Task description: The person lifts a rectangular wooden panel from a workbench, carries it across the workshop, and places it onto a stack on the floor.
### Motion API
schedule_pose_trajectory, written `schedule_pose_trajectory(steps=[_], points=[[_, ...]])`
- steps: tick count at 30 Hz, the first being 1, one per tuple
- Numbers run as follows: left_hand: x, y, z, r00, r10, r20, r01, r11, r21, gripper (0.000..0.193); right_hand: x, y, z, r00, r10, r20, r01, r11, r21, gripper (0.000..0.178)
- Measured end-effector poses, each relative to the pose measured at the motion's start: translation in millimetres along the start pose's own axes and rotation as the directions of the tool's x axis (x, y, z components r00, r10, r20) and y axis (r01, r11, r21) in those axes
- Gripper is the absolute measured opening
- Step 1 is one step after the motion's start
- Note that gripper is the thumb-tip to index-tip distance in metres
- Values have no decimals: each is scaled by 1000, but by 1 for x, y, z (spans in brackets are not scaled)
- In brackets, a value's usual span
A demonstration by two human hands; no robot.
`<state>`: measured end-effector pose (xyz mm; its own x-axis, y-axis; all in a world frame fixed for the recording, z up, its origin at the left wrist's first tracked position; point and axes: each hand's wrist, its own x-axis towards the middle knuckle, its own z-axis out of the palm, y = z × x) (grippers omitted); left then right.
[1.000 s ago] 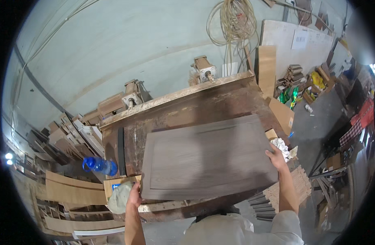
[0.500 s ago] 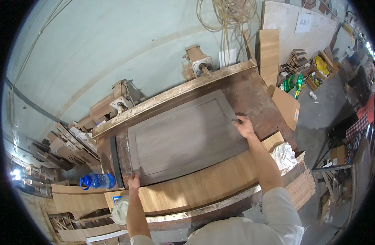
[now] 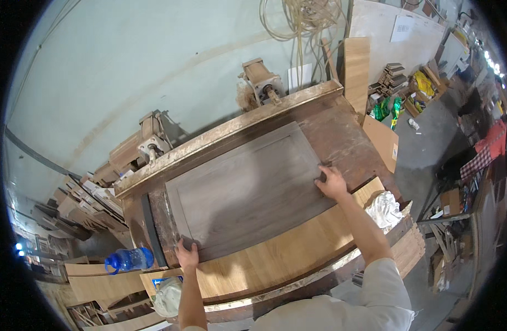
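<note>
A grey-brown wooden cabinet door panel with a framed border lies on the worn brown workbench. My left hand grips its near left corner, with fingers bent over the edge. Around the right edge, near the front corner, my right hand is closed with bent fingers. The palm sides of both hands are hidden. Along the near side of the panel lies a long light wood board, partly under my right forearm.
A metal-edged fence runs along the bench's far side, with two cylinder clamps behind it. Left stand a black bar and a blue water jug. White cloth lies right. A person in red is far right.
The whole view has shifted slightly. My left hand has moved a little to the right at the panel's near corner, its fingers more bent over it. My right hand stays at the right edge.
</note>
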<state>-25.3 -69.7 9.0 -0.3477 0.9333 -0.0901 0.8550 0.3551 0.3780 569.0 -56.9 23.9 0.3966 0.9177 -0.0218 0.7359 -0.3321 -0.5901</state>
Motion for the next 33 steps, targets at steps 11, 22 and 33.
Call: schedule_pose_trajectory(steps=[11,22,33], points=[[75,60,17,975,83,-208,-62,993,102,53,41,-36,47,940,106,-324,-134,989,-68,43],[81,38,34,900,244,-360,-226,970,91,46,42,-41,51,933,41,-358,-98,985,-143,41],[80,44,31,912,213,-351,-201,977,73,45,40,-38,51,941,49,-334,-108,981,-160,44]])
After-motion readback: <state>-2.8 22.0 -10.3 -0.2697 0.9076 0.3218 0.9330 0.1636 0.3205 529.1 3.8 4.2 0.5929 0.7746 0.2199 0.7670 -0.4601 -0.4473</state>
